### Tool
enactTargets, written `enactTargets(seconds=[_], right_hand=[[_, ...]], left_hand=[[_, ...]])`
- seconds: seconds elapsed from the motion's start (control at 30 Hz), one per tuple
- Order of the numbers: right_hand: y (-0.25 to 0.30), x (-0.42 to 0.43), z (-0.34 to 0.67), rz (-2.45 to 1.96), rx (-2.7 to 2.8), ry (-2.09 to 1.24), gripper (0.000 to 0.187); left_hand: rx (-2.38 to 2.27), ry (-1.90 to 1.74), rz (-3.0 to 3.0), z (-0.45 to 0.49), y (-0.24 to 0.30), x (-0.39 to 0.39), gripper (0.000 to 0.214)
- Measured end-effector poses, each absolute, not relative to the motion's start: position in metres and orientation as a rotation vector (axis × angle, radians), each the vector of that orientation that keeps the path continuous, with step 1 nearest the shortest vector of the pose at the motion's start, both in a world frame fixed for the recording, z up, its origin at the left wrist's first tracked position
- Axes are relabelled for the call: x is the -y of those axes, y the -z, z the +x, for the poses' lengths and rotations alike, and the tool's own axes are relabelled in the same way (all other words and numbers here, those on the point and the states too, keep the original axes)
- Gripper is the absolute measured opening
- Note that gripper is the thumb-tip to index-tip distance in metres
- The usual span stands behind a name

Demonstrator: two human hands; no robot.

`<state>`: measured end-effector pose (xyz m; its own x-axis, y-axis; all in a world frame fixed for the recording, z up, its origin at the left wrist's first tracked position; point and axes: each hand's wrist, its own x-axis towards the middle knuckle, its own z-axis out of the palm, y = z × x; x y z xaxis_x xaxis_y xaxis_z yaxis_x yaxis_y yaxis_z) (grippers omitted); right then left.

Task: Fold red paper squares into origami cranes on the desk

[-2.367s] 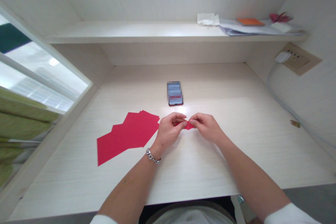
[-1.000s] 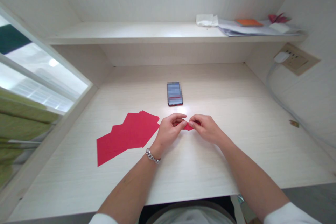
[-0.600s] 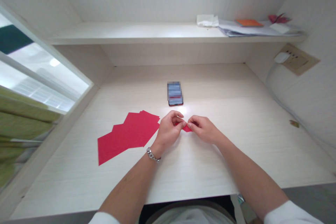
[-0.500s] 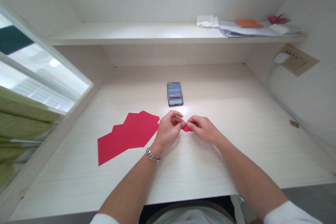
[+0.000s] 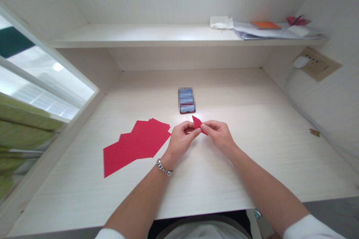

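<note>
Between my two hands is a small piece of folded red paper (image 5: 197, 122), with one pointed corner standing up toward the phone and another tip showing below. My left hand (image 5: 182, 136) pinches its left side between thumb and fingers. On the right side, my right hand (image 5: 219, 133) grips it the same way, the thumb close to the left thumb. Part of the paper is hidden behind the fingertips. Several flat red paper sheets (image 5: 137, 140) lie fanned out on the desk, just left of my left hand.
A phone (image 5: 186, 100) lies face up beyond my hands on the pale desk (image 5: 210, 186). Papers (image 5: 252, 33), an orange piece (image 5: 266, 25) and a red folded shape (image 5: 297, 20) rest on the shelf. A cable (image 5: 294, 104) runs down from the wall socket (image 5: 319, 63).
The folded red paper has turned and risen into view, its point now upright above my fingers. Both hands have shifted slightly; the sheets and phone stay put.
</note>
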<state>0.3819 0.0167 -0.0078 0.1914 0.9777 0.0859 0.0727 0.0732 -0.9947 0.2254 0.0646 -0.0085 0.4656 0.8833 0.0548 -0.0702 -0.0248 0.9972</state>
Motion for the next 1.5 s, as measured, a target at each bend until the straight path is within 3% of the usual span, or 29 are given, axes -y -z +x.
enactTargets(seconds=[0.6,0.73,0.87,0.97,1.5], right_hand=[[0.008,-0.019,0.38,-1.216,0.849,-1.259,0.029],[0.004,-0.019,0.387,-1.224,1.021,-1.1,0.037],[0.004,-0.019,0.39,-1.32,1.174,-0.935,0.02],[0.007,-0.018,0.39,-1.371,1.178,-0.91,0.017],[0.005,-0.014,0.385,-1.316,1.231,-0.856,0.02]], left_hand=[[-0.8,-0.932,1.35,0.225,0.011,-0.064,0.028],[-0.847,-0.899,1.398,0.222,0.011,-0.066,0.025],[-0.854,-0.887,1.393,0.22,0.009,-0.068,0.033],[-0.873,-0.932,1.323,0.22,0.008,-0.068,0.039],[-0.875,-0.999,1.368,0.222,0.003,-0.064,0.027]])
